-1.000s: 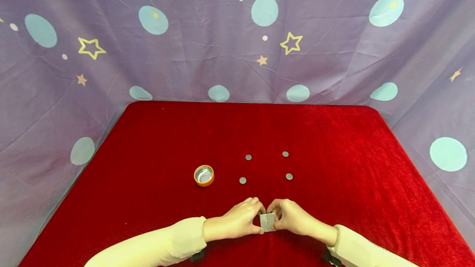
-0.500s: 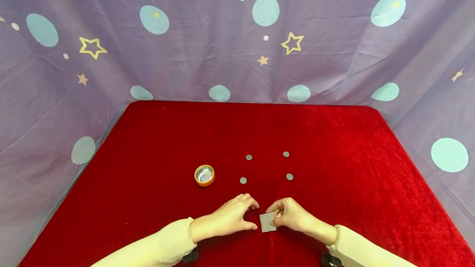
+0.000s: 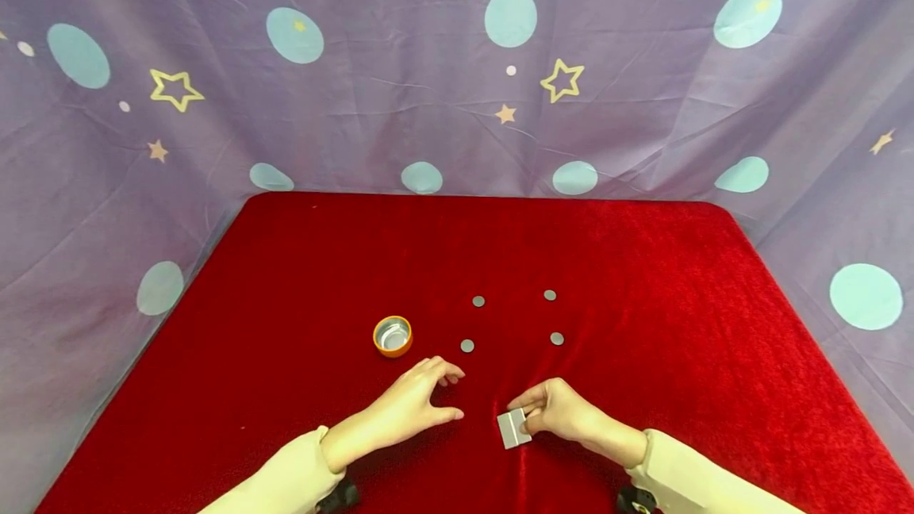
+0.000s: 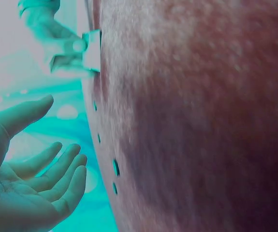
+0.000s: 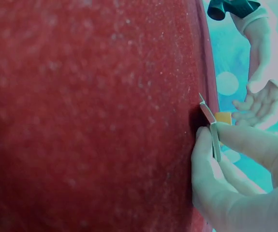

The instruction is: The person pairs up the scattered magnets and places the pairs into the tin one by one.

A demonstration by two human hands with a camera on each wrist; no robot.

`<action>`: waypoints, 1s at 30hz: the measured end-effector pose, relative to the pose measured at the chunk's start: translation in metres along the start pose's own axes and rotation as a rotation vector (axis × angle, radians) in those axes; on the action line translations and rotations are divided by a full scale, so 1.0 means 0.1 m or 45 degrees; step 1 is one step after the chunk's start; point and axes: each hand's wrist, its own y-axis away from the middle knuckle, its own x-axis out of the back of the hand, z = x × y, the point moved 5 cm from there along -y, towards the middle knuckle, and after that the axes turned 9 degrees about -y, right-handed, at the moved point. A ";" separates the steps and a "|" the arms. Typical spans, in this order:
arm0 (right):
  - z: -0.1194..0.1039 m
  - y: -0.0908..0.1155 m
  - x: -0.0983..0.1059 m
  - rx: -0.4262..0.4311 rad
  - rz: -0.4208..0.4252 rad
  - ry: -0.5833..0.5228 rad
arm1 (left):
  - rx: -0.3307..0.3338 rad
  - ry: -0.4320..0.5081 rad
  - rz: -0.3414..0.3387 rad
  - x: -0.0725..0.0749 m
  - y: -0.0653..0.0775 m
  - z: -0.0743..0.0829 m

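Purple cloth (image 3: 400, 125) hangs behind a red bench (image 3: 643, 300). Pinched by the right hand (image 3: 564, 416) between fingers and thumb, the grey plate (image 3: 506, 430) juts toward the left hand (image 3: 410, 407), whose fingers and thumb are spread apart. Beyond the right fingers lie four discs (image 3: 557, 339); beyond the left, a bowl (image 3: 393, 352).

Over my feed I can read no text, brand or number on the flat grey square piece (image 3: 508, 430), small grey discs (image 3: 467, 346), round orange bowl (image 3: 393, 353) or patterned purple cloth (image 3: 400, 129).
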 end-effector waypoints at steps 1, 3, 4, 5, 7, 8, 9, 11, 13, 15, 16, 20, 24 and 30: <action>0.00 0.00 0.00 -0.007 -0.006 -0.010 | 0.013 -0.002 0.014 0.02 0.02 -0.03; 0.00 0.00 -0.01 -0.025 -0.030 -0.031 | 0.038 0.005 0.049 0.06 0.05 -0.09; 0.00 -0.01 -0.02 -0.033 -0.044 -0.040 | 0.052 0.006 0.068 0.08 0.06 -0.12; -0.01 -0.01 -0.03 -0.032 -0.058 -0.044 | 0.066 0.011 0.085 0.10 0.08 -0.15; -0.02 -0.03 -0.04 -0.031 -0.079 -0.063 | 0.082 0.018 0.133 0.14 0.10 -0.20; -0.02 -0.03 -0.05 -0.031 -0.082 -0.064 | 0.089 0.021 0.156 0.16 0.12 -0.23; -0.02 -0.04 -0.06 -0.029 -0.083 -0.070 | 0.094 0.018 0.177 0.18 0.13 -0.25; -0.04 -0.05 -0.07 -0.028 -0.070 -0.068 | 0.109 0.014 0.216 0.22 0.16 -0.30; -0.05 -0.07 -0.08 -0.026 -0.054 -0.063 | 0.130 0.013 0.254 0.26 0.18 -0.36; -0.07 -0.09 -0.09 -0.017 -0.039 -0.060 | 0.146 0.014 0.293 0.31 0.21 -0.42; -0.08 -0.11 -0.09 -0.012 -0.029 -0.059 | 0.155 0.010 0.319 0.34 0.22 -0.44; -0.15 -0.16 -0.09 0.014 0.010 -0.073 | 0.139 0.003 0.445 0.43 0.26 -0.55; -0.21 -0.21 -0.10 0.021 0.043 -0.107 | 0.088 -0.029 0.576 0.51 0.28 -0.65; -0.30 -0.28 -0.12 0.027 0.085 -0.150 | 0.022 -0.047 0.667 0.57 0.28 -0.77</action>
